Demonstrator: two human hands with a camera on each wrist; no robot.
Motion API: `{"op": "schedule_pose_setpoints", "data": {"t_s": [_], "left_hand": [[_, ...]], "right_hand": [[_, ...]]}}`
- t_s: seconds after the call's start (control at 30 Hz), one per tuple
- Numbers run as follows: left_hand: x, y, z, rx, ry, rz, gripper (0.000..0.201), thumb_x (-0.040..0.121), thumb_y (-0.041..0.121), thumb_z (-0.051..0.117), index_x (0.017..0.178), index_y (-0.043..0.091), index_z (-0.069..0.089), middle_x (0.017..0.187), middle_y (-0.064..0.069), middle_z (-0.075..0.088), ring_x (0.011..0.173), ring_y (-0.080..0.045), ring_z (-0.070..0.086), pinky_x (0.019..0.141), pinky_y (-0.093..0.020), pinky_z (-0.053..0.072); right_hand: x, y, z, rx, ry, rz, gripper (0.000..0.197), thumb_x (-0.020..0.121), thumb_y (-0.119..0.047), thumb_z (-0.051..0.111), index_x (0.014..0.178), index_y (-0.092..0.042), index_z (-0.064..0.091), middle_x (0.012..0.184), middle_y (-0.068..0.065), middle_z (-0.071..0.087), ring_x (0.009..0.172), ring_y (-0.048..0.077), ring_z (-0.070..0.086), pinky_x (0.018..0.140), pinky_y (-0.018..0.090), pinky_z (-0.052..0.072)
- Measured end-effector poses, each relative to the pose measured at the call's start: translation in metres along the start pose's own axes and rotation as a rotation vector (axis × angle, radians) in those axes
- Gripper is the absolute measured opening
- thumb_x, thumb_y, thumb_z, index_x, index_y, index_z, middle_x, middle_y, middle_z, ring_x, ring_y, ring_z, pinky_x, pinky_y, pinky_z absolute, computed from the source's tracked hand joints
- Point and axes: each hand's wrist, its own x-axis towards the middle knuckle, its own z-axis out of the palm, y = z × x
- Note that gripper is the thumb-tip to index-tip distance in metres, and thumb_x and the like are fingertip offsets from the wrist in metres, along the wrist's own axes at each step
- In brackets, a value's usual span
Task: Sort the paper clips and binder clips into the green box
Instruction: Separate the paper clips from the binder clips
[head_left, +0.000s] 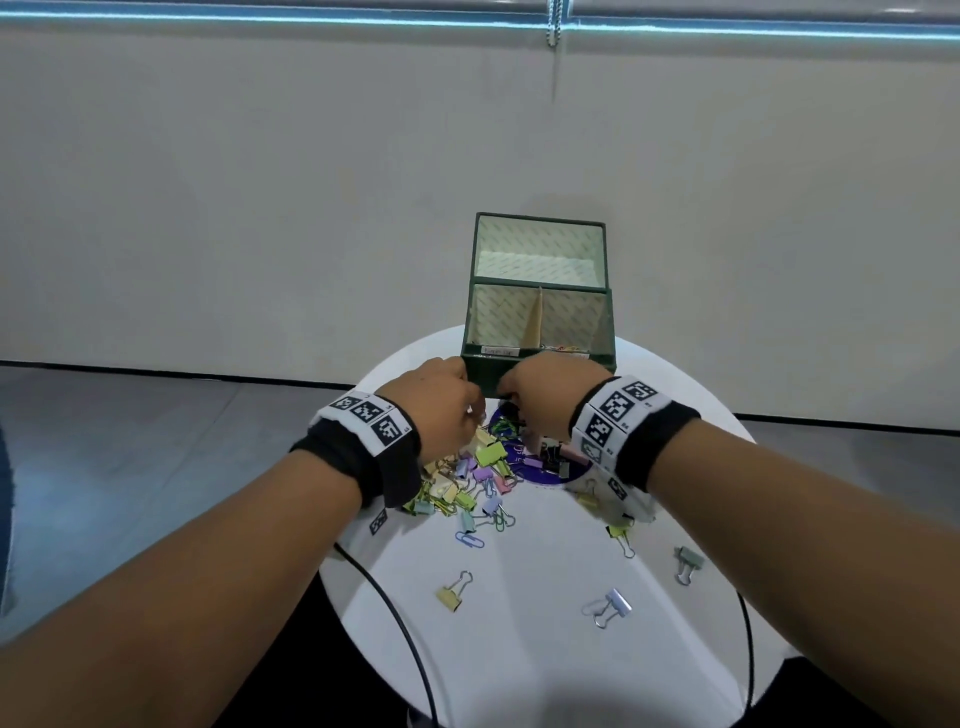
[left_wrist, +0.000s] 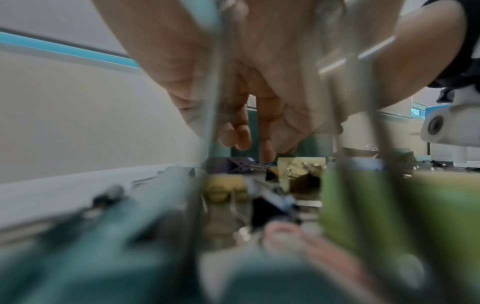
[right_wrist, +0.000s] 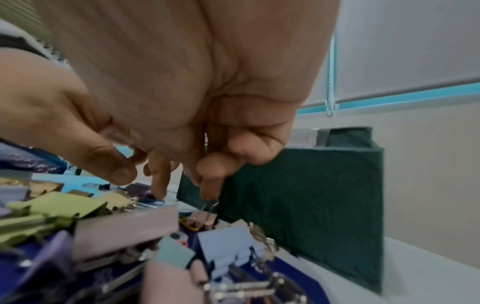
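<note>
**Both hands in the clip pile**

Forearms nearest. Right hand (right_wrist: 197, 115) fingers (right_wrist: 207, 186) pinch the wire handle of a pink binder clip (right_wrist: 201, 221), hanging upright beside the green box (head_left: 537, 371). Left hand (head_left: 441, 400) fingers dip narrow toward a paper clip (right_wrist: 153, 201); grip unclear. Box lies directly ahead on the bench (head_left: 545, 649).

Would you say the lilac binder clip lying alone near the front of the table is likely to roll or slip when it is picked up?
The lilac binder clip probably won't roll: its body looks wedge-shaped and lies flat on the white table. The wire handles look thin and may swing when pinched. It looks small and hollow, so likely light.
</note>
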Motion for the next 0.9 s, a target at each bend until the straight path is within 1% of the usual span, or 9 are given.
{"op": "schedule_pose_setpoints", "data": {"t_s": [0.1, 0.2, 0.27, 0.33, 0.43, 0.53, 0.67, 0.8, 0.9], "left_hand": [[0.002, -0.003, 0.003, 0.019, -0.021, -0.024, 0.024, 0.091, 0.035, 0.054, 0.109, 0.036, 0.070, 0.109, 0.003, 0.048, 0.108, -0.021, 0.048, 0.086, -0.032, 0.043], [0.003, -0.004, 0.004, 0.033, -0.018, -0.049, 0.017, 0.090, 0.036, 0.057, 0.102, 0.035, 0.069, 0.106, 0.003, 0.049, 0.106, -0.021, 0.049, 0.084, -0.033, 0.045], [0.004, -0.004, 0.004, 0.053, 0.021, -0.067, 0.018, 0.092, 0.040, 0.053, 0.100, 0.031, 0.066, 0.104, 0.001, 0.051, 0.102, -0.022, 0.051, 0.081, -0.035, 0.046], [0.003, -0.005, 0.002, 0.071, 0.060, -0.108, 0.024, 0.093, 0.043, 0.047, 0.102, 0.029, 0.063, 0.102, 0.000, 0.053, 0.099, -0.023, 0.053, 0.081, -0.037, 0.049], [0.003, -0.009, 0.001, 0.092, 0.040, -0.166, 0.029, 0.094, 0.043, 0.042, 0.109, 0.028, 0.062, 0.103, -0.002, 0.056, 0.097, -0.024, 0.056, 0.081, -0.037, 0.050], [0.002, -0.007, 0.001, 0.043, -0.039, -0.124, 0.021, 0.096, 0.040, 0.045, 0.104, 0.036, 0.064, 0.102, 0.000, 0.052, 0.099, -0.024, 0.053, 0.083, -0.037, 0.048], [0.002, -0.005, 0.003, 0.049, -0.070, 0.001, 0.027, 0.093, 0.032, 0.056, 0.113, 0.047, 0.067, 0.116, 0.000, 0.051, 0.112, -0.023, 0.046, 0.095, -0.042, 0.045], [0.004, -0.004, 0.004, 0.007, -0.040, -0.004, 0.019, 0.091, 0.033, 0.061, 0.102, 0.043, 0.071, 0.111, 0.004, 0.052, 0.109, -0.020, 0.047, 0.091, -0.036, 0.045], [0.003, -0.004, 0.006, 0.000, -0.019, -0.018, 0.013, 0.088, 0.034, 0.064, 0.096, 0.037, 0.073, 0.108, 0.005, 0.051, 0.106, -0.019, 0.047, 0.085, -0.030, 0.042]], "right_hand": [[0.005, -0.005, 0.002, -0.044, -0.030, 0.030, 0.041, 0.070, -0.032, 0.088, 0.101, -0.016, 0.066, 0.090, 0.001, 0.065, 0.085, 0.025, 0.063, 0.073, 0.034, 0.054], [0.006, -0.007, 0.006, -0.018, -0.019, 0.043, 0.029, 0.079, -0.024, 0.081, 0.103, -0.014, 0.069, 0.090, 0.002, 0.068, 0.084, 0.025, 0.065, 0.076, 0.036, 0.058], [0.004, -0.006, 0.007, -0.001, -0.005, 0.042, 0.027, 0.078, -0.021, 0.081, 0.101, -0.015, 0.069, 0.093, 0.004, 0.069, 0.084, 0.024, 0.063, 0.073, 0.035, 0.056], [0.002, -0.004, 0.008, 0.003, 0.009, 0.039, 0.027, 0.079, -0.020, 0.080, 0.103, -0.015, 0.069, 0.096, 0.005, 0.069, 0.085, 0.025, 0.063, 0.075, 0.035, 0.057], [-0.003, -0.001, 0.009, 0.026, -0.012, 0.028, 0.033, 0.075, -0.018, 0.082, 0.104, -0.015, 0.067, 0.098, 0.005, 0.068, 0.090, 0.026, 0.064, 0.075, 0.033, 0.056], [-0.003, 0.004, 0.012, 0.097, -0.014, 0.029, 0.036, 0.077, -0.016, 0.080, 0.110, -0.019, 0.066, 0.101, 0.002, 0.067, 0.090, 0.024, 0.064, 0.071, 0.030, 0.053], [-0.003, 0.008, 0.018, 0.190, -0.008, 0.001, 0.038, 0.081, -0.009, 0.072, 0.114, -0.028, 0.066, 0.100, -0.003, 0.067, 0.089, 0.020, 0.062, 0.067, 0.027, 0.051], [-0.005, 0.010, 0.020, 0.187, 0.015, 0.002, 0.024, 0.083, -0.010, 0.068, 0.101, -0.026, 0.067, 0.096, -0.003, 0.066, 0.086, 0.020, 0.062, 0.069, 0.028, 0.054], [-0.007, 0.013, 0.016, 0.210, 0.044, -0.008, 0.019, 0.086, -0.015, 0.065, 0.103, -0.023, 0.069, 0.096, -0.005, 0.065, 0.088, 0.018, 0.062, 0.071, 0.026, 0.051]]}}
